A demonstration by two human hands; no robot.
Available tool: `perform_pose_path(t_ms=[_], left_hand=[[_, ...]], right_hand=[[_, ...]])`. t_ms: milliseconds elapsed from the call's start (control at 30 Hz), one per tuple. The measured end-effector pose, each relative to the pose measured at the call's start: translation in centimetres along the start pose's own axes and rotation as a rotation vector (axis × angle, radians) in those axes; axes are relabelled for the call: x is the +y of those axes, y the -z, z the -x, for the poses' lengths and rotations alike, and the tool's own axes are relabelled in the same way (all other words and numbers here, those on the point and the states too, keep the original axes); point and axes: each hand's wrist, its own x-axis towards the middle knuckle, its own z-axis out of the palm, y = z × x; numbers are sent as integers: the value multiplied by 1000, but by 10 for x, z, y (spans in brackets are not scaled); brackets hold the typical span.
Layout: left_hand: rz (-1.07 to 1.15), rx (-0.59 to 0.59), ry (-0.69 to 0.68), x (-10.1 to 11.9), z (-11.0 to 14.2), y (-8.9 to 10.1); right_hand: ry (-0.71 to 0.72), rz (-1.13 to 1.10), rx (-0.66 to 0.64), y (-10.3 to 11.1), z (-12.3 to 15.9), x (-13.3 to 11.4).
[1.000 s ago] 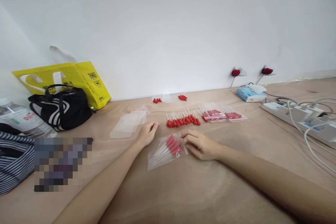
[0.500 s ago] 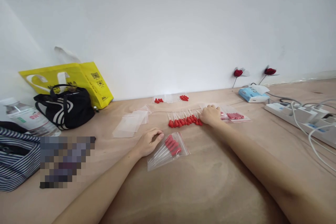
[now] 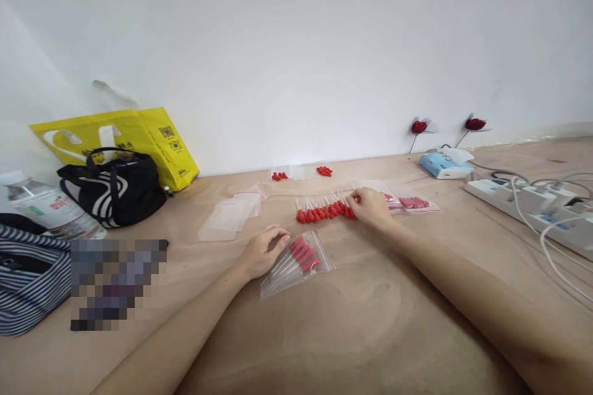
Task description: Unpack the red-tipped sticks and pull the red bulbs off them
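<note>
Found the filled zip bag [image 3: 296,268] flat on the tabletop [image 3: 370,321], just below frame centre, red heads visible through plastic. Saw the right hand [image 3: 368,205] shifted from that bag's right edge to the right end of the row of red-headed sticks [image 3: 325,212], thus off the bag. Couldn't tell right grip's state: fingers bent together, any pinched stick hidden. Saw the left hand [image 3: 264,252] moved down beside the bag's left side, grip half-curled and loose, seemingly holding nothing; couldn't confirm contact. Noted flat clear bags [image 3: 229,219] left of centre, packed bags [image 3: 414,203] right of centre, partly blocked by the right hand. Logged tissue pack [image 3: 445,164] and power strip [image 3: 491,195] at right, yellow bag [image 3: 173,148] at left.
</note>
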Motion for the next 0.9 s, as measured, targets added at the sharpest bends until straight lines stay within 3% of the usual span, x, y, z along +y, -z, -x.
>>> perform_pose_path(t_ms=[100,200,467,733,900], left_hand=[[13,-49,0,18,7,-3],[-31,-125,-2,31,14,-8],[-63,-145,-58,28,16,-14],[-30,-128,-90,30,14,-12],[9,-118,-115,30,14,-10]], right_hand=[[331,-249,-8,-5,35,-13],[449,-374,-89,-9,63,-26],[279,-554,-345,-2,75,-39],[344,-617,-429,2,79,-37],[216,-828,-498,-2,82,-42]])
